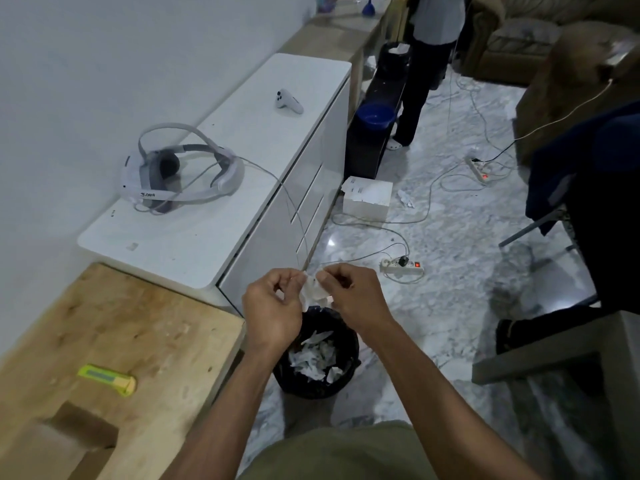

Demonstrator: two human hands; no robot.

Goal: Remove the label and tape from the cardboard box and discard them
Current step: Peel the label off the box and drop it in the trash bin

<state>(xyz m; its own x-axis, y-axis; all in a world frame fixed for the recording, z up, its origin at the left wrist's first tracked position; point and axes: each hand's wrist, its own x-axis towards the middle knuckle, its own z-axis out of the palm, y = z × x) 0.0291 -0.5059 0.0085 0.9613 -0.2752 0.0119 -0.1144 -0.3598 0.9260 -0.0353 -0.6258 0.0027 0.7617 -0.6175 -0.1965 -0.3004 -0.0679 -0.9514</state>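
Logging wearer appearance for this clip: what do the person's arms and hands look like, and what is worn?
Both arms are bare to past the elbow; no sleeves show. The left hand and right hand carry no gloves, rings, watch or markings. An olive-green garment covers the torso.

Both hands, left (273, 306) and right (353, 299), pinch crumpled label (316, 292) above bin (317, 355).

arms: bare to the frame's bottom edge, no sleeves
hands (272, 311): bare, no gloves
shirt (346, 452): olive-green
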